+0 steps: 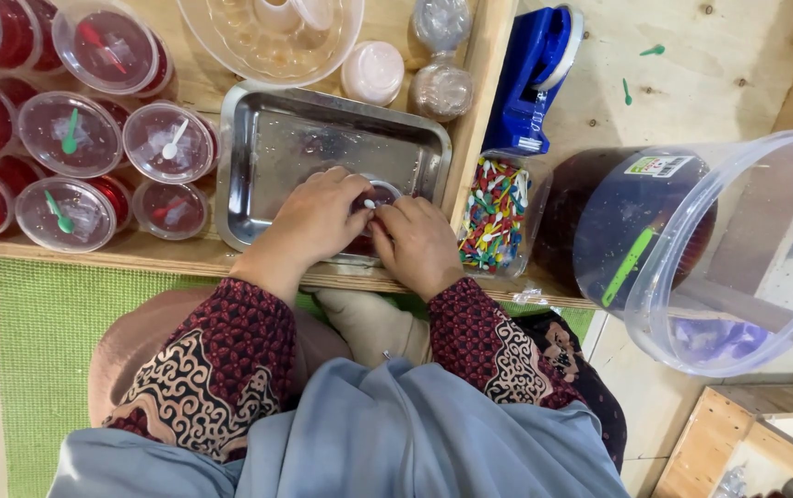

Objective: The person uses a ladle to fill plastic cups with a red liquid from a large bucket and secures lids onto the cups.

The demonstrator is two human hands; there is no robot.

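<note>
Home food-packing workshop, sealed dessert cups (71,135), plywood worktable (691,74)

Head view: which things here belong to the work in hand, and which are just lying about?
In use: left hand; right hand; small cup; steel tray; coloured spoons; sealed red cups.

Lying about: blue tape dispenser; large tub; clear mould.

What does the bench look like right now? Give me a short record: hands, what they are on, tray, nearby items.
left hand: pressing on the small lidded cup, fingers over its lid
right hand: on the same cup, fingertips meeting the left
cup contents: dark red, mostly hidden; a small white piece shows on the lid
metal tray: holds the cup at its near edge
sealed cups: stacked at left, a small spoon on each lid
coloured spoons container: right of the tray
large clear bucket: far right, tipped on its side
</note>
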